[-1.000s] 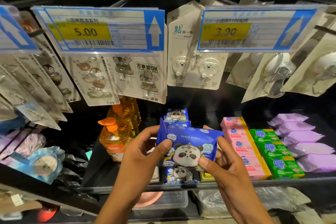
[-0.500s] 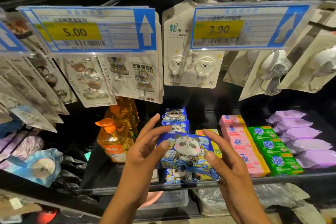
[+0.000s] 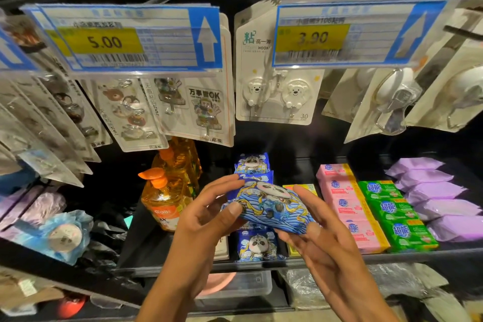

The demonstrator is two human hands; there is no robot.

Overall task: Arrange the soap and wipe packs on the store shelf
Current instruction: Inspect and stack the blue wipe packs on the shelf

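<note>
Two hands hold one blue panda wipe pack point(image 3: 271, 204) in the air just above the front half of the black shelf point(image 3: 261, 265), over a column of matching packs. The left hand point(image 3: 209, 219) pinches the pack's left end, its thumb pressed on the near face and its fingers point(image 3: 222, 186) curled over the far edge. The right hand point(image 3: 321, 251) grips the right end the same way, thumb underneath at the lower corner and fingers point(image 3: 308, 192) wrapped over the top. The pack lies tilted, printed side up. Below it, a second panda pack point(image 3: 257, 243) lies at the shelf's front edge, and a third panda pack point(image 3: 252, 163) lies further back. A yellow pack point(image 3: 300, 187) shows just right of that column. Next come a row of pink soap packs point(image 3: 347, 206), a row of green soap packs point(image 3: 394, 214) touching it, and a row of purple packs point(image 3: 439, 196) at the far right. An orange bottle point(image 3: 162, 201) stands left of the hands. Above hang hook cards point(image 3: 274, 86) behind price tags reading 5.00 point(image 3: 125, 39) and 3.90 point(image 3: 347, 34).
</note>
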